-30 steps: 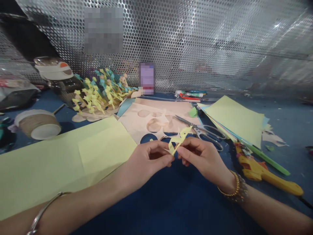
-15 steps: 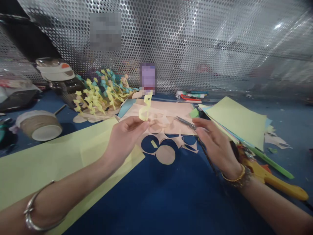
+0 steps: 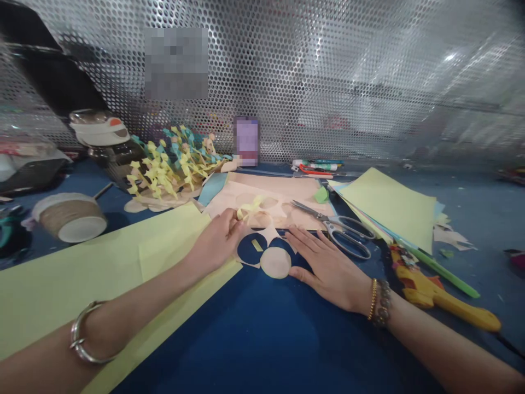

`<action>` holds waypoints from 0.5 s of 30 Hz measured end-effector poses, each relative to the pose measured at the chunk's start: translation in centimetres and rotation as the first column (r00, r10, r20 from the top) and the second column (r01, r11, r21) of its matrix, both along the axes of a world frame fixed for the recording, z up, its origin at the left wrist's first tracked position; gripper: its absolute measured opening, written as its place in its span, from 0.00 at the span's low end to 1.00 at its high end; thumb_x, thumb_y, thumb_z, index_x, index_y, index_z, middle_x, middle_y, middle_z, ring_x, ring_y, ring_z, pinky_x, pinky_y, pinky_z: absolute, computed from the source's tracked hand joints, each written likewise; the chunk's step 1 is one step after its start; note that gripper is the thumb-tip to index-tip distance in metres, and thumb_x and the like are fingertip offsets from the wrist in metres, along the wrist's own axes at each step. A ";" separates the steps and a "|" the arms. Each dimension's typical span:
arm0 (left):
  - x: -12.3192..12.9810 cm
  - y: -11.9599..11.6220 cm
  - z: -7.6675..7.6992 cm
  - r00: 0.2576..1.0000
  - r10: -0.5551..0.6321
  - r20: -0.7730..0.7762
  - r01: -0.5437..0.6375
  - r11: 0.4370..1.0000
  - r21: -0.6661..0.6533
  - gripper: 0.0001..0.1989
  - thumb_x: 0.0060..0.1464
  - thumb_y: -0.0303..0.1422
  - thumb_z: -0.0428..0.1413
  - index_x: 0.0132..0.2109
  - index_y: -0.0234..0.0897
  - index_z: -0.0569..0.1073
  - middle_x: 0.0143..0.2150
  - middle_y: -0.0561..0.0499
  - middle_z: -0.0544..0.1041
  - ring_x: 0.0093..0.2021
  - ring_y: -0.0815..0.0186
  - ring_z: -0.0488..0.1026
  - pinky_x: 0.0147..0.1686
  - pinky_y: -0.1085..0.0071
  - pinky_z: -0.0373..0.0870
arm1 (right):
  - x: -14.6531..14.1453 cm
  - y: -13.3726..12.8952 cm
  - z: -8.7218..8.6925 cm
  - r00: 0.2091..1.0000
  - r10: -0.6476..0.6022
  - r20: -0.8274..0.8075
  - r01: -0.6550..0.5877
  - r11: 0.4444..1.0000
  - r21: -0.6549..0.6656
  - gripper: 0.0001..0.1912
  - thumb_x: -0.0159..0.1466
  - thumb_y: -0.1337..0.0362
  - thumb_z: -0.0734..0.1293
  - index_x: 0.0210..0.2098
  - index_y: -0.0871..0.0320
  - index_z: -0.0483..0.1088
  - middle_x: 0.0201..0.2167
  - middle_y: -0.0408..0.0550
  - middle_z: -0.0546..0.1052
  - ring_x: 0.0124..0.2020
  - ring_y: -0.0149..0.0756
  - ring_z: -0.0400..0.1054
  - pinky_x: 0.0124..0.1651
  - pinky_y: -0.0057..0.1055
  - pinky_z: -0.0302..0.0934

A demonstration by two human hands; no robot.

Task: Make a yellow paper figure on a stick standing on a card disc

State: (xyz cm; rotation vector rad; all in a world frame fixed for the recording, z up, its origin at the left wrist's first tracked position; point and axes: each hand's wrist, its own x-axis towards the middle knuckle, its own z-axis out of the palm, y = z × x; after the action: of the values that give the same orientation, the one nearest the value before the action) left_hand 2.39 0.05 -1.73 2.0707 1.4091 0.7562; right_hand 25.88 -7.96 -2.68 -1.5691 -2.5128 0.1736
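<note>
My left hand [image 3: 219, 239] is closed, pinching a curled yellow paper strip [image 3: 250, 208] over the pink paper sheets [image 3: 283, 189]. My right hand [image 3: 324, 265] lies open and flat on the blue table, fingers stretched, its palm covering part of the pink paper scraps. Touching or very near its thumb is a pink paper circle [image 3: 276, 262]. The grey scissors [image 3: 346, 232] rest just beyond my right hand, with their blades on the pink paper. A small yellow paper piece [image 3: 257, 245] sits inside the ring-shaped scrap left of the circle.
Yellow sheets [image 3: 102, 268] spread at the left, near a twine roll [image 3: 71, 216]. Paper flowers [image 3: 164, 169] stand behind, beside a dark bottle [image 3: 109, 142]. At the right are stacked coloured papers [image 3: 394, 202], a green pen [image 3: 447, 271] and a yellow glue gun [image 3: 451, 303]. Markers [image 3: 318, 165] lie at the back.
My right hand has let go of the scissors, leaving them on the table, and moved left and down to lie flat. My left hand has lowered with the yellow strip.
</note>
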 end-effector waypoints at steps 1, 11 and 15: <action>0.0 0.0 0.0 1.000 0.013 0.011 -0.014 1.000 0.001 0.08 0.58 0.38 0.46 0.33 0.40 0.62 0.30 0.52 0.69 0.31 0.60 0.68 0.29 0.67 0.59 | -0.1 0.0 0.0 1.000 -0.004 -0.028 0.005 1.000 0.015 0.34 0.66 0.45 0.53 0.64 0.57 0.52 0.66 0.50 0.53 0.66 0.45 0.46 0.64 0.54 0.43; -0.2 0.8 0.1 0.923 0.231 0.309 -0.229 0.973 -0.042 0.12 0.53 0.43 0.52 0.30 0.40 0.63 0.28 0.54 0.70 0.30 0.62 0.69 0.28 0.68 0.60 | 3.2 2.4 6.7 0.946 -0.225 -0.232 0.286 0.917 0.277 0.26 0.70 0.56 0.48 0.62 0.64 0.55 0.62 0.57 0.61 0.63 0.42 0.54 0.63 0.46 0.51; -0.7 1.9 0.1 0.811 0.325 0.486 -0.339 0.939 -0.061 0.10 0.55 0.40 0.49 0.37 0.39 0.68 0.43 0.47 0.76 0.45 0.59 0.72 0.39 0.65 0.66 | 1.3 5.6 6.1 0.992 -0.068 -0.110 0.090 0.973 0.214 0.27 0.68 0.53 0.54 0.62 0.60 0.56 0.64 0.55 0.58 0.65 0.43 0.50 0.64 0.47 0.47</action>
State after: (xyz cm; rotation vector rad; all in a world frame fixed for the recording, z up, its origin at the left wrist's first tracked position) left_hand 1.64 1.91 -1.65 1.4975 1.4689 1.3453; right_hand 27.21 -2.35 3.47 -1.5277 -2.2982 -0.0320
